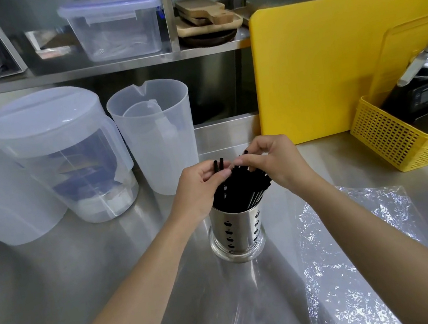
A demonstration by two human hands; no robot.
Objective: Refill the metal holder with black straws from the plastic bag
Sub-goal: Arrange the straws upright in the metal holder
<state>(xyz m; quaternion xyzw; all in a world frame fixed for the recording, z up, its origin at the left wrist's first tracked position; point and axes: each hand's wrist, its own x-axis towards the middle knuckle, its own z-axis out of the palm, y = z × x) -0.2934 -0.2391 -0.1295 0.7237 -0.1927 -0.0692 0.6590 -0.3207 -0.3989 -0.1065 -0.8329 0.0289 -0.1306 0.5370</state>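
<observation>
A perforated metal holder point(237, 234) stands upright on the steel counter, near the middle of the view. A thick bunch of black straws point(242, 189) sticks out of its top, leaning to the right. My left hand point(197, 189) pinches two straws whose tips poke up above its fingers. My right hand point(271, 163) curls over the tops of the other straws, fingertips on them. A clear plastic bag point(360, 256) lies flat and crinkled on the counter to the right, under my right forearm; I see no straws in it.
Translucent plastic pitchers point(153, 134) and a lidded jug point(65, 156) stand at the left behind the holder. A yellow cutting board point(331, 61) leans at the back right. A yellow mesh basket point(404, 139) with tools sits at the right edge. Shelves run above.
</observation>
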